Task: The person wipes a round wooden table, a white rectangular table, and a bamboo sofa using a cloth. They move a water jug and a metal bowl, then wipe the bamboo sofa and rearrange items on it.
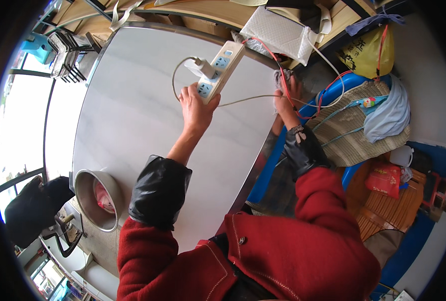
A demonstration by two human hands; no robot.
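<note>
My left hand [197, 107] grips the near end of a white power strip [227, 71] above the table. A white charger [202, 69] is plugged into the strip, and its pale cable [175, 81] loops off to the left. At the table's right edge, my right hand [288, 98] presses on a greyish cloth [282, 76], partly covering it. A red cord [270, 52] and a white cable [330, 64] run past that hand. Beneath both hands lies a grey marbled tabletop [140, 105].
A metal bowl [118, 199] with a pink and white item inside stands at the table's left edge. Right of the table is a blue chair [270, 165] with a woven cover [358, 124]. A white padded package [275, 32] and yellow bag [373, 52] are at the back.
</note>
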